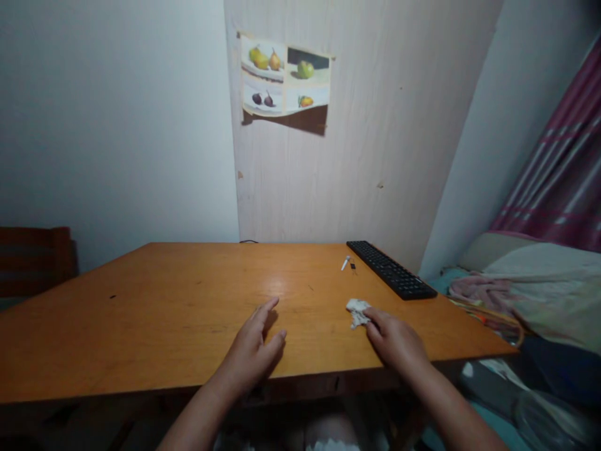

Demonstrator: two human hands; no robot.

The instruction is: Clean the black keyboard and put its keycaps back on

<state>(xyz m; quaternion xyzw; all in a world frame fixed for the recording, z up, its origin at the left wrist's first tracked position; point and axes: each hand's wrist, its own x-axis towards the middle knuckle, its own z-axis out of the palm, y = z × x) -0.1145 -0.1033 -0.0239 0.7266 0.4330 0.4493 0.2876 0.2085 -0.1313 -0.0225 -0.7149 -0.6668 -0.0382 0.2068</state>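
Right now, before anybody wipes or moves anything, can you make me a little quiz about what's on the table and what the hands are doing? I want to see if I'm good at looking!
1. Which hand holds the crumpled white wad?
2. True or false: the black keyboard lies toward the right side of the table.
3. Pick one. The left hand is: A. closed in a fist; B. open; C. gripping the keyboard.

Key:
1. The right hand.
2. True.
3. B.
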